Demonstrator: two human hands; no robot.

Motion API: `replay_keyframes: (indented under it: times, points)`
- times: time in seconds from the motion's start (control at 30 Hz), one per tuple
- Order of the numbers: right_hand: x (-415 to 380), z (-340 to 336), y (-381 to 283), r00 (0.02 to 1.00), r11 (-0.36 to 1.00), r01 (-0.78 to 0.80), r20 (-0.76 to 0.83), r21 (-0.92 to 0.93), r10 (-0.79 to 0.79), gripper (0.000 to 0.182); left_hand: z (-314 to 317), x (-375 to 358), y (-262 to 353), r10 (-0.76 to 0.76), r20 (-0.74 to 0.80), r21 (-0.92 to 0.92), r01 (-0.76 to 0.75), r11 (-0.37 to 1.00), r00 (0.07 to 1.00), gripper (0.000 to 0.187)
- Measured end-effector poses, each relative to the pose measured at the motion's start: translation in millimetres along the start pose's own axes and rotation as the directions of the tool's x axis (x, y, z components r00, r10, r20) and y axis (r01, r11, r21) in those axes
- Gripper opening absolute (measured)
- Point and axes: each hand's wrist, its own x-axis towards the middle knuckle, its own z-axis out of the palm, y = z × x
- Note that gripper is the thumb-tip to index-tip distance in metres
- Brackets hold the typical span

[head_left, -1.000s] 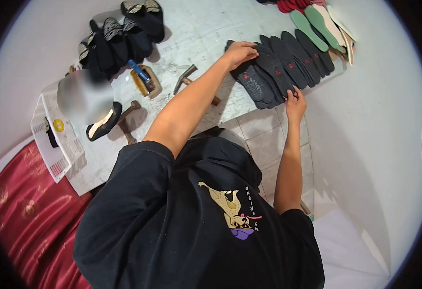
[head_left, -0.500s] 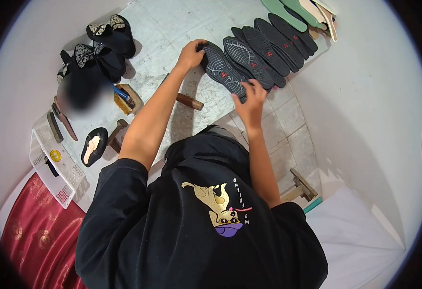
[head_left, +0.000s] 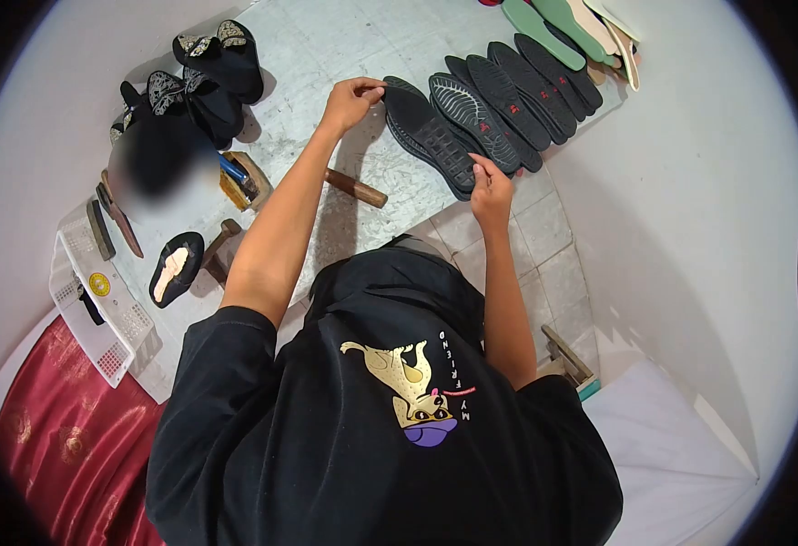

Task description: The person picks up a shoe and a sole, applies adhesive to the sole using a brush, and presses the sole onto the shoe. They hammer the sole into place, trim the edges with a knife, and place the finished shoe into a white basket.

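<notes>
A black shoe sole (head_left: 423, 127) lies at the near end of a row, with its plain front part and ribbed rear part facing up. Another sole shows partly beneath it. My left hand (head_left: 353, 103) pinches its far tip between thumb and fingers. At the rear part's right edge, my right hand (head_left: 492, 188) is closed, its thumb and finger pressed together on the sole. Beside it rests a sole with grey wavy tread (head_left: 468, 116) and a small red mark. A hammer (head_left: 355, 187) lies with its wooden handle out from under my left forearm.
More black soles (head_left: 533, 100) continue the row to the right, with green insoles (head_left: 549, 32) beyond. Black shoes with patterned bows (head_left: 219, 64) stand at the table's back left. Nearer are a wooden holder (head_left: 251, 180), a black shoe piece (head_left: 177, 269) and a white basket (head_left: 112, 314).
The nearest sole showed its tread and red mark before; now its other face is up. My right hand has gone from spread fingers to a pinch and moved slightly right.
</notes>
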Motion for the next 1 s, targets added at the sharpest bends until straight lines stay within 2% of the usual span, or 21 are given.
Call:
replay_keyframes:
  times: [0.1,0.17,0.27,0.37,0.5,0.6,0.67,0.77,0.83,0.93,0.97,1.0]
  points:
    - [0.0,-2.8,6.3,1.000,1.000,-0.007,-0.011,0.016,0.007,0.024,0.6,0.2,1.7,0.008,-0.032,-0.083,-0.011,0.997,0.999,0.018]
    - [-0.1,-2.1,14.5,0.985,0.979,-0.169,0.038,0.113,0.165,0.024,1.9,1.8,-0.1,-0.035,-0.038,-0.193,0.027,0.981,0.999,0.018]
    - [0.3,0.2,28.2,0.966,0.945,-0.257,0.093,0.203,0.242,0.026,2.1,3.5,-3.2,-0.020,-0.052,-0.187,0.010,0.982,0.998,0.018]
    - [-0.4,3.2,28.6,0.955,0.908,-0.295,0.113,0.296,0.274,0.027,0.7,4.7,-4.6,-0.017,-0.044,-0.202,0.008,0.979,0.999,0.018]
    - [-0.5,0.8,29.3,0.940,0.912,-0.334,0.160,0.238,0.302,0.028,-0.7,2.4,-4.0,-0.003,-0.046,-0.229,-0.008,0.973,0.999,0.019]
    - [0.1,10.6,30.6,0.949,0.924,-0.291,0.200,0.248,0.245,0.030,-8.1,-12.0,-5.3,-0.019,-0.083,-0.237,-0.001,0.971,0.996,0.018]
    - [2.4,14.0,-5.6,0.886,0.880,-0.431,0.274,0.199,0.373,0.027,-15.0,-28.2,-3.0,-0.171,-0.137,-0.307,0.122,0.944,0.976,0.018]
    - [5.5,34.4,-7.7,0.886,0.906,-0.379,0.356,0.187,0.297,0.027,-37.8,-55.0,-17.2,-0.221,-0.229,-0.304,0.146,0.941,0.948,0.017]
    - [8.0,53.2,-4.0,0.859,0.896,-0.400,0.419,0.191,0.294,0.027,-52.6,-78.4,-36.3,-0.238,-0.327,-0.324,0.128,0.937,0.915,0.018]
    - [6.0,90.8,-1.1,0.870,0.834,-0.424,0.414,0.353,0.267,0.031,-69.5,-128.8,-64.9,-0.221,-0.472,-0.396,0.019,0.918,0.853,0.020]
    - [3.6,102.8,-0.8,0.860,0.833,-0.429,0.442,0.351,0.256,0.031,-71.6,-150.1,-69.9,-0.242,-0.519,-0.368,0.041,0.929,0.820,0.021]
    - [1.2,112.5,-6.1,0.851,0.830,-0.442,0.451,0.340,0.269,0.031,-72.8,-172.1,-79.8,-0.272,-0.543,-0.420,0.024,0.907,0.794,0.021]
